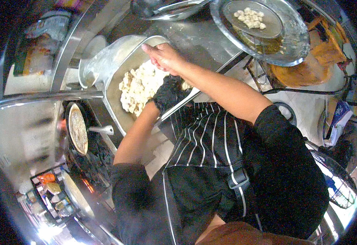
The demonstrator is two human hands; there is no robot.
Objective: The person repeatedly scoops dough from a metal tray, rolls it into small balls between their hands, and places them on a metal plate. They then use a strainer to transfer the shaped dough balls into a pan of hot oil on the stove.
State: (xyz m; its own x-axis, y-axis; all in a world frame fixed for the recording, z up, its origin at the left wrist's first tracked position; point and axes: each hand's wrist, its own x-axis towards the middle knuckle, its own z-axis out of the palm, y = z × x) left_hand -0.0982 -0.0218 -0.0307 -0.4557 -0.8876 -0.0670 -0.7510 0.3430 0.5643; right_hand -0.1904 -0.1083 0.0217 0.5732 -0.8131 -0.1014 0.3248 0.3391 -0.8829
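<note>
A deep rectangular metal pan [114, 94] in front of me holds a heap of white, lumpy, battered-looking food pieces [139, 90]. My left hand [168, 93], in a black glove, is down in the pan at the right side of the heap; its fingers are hidden or too dark to make out. Bare and raised over the far part of the pan, my right hand [164, 57] has its fingers curled in and its thumb stretched to the left. Whatever those curled fingers hold, if anything, is hidden.
Left of the pan, a frying pan [78, 126] with bubbling contents sits on the stove, its handle [102, 130] pointing toward me. A wide metal basin [299, 45] with a strainer [274, 22] of white pieces stands far right. A cloudy plastic bag [105, 57] adjoins the pan.
</note>
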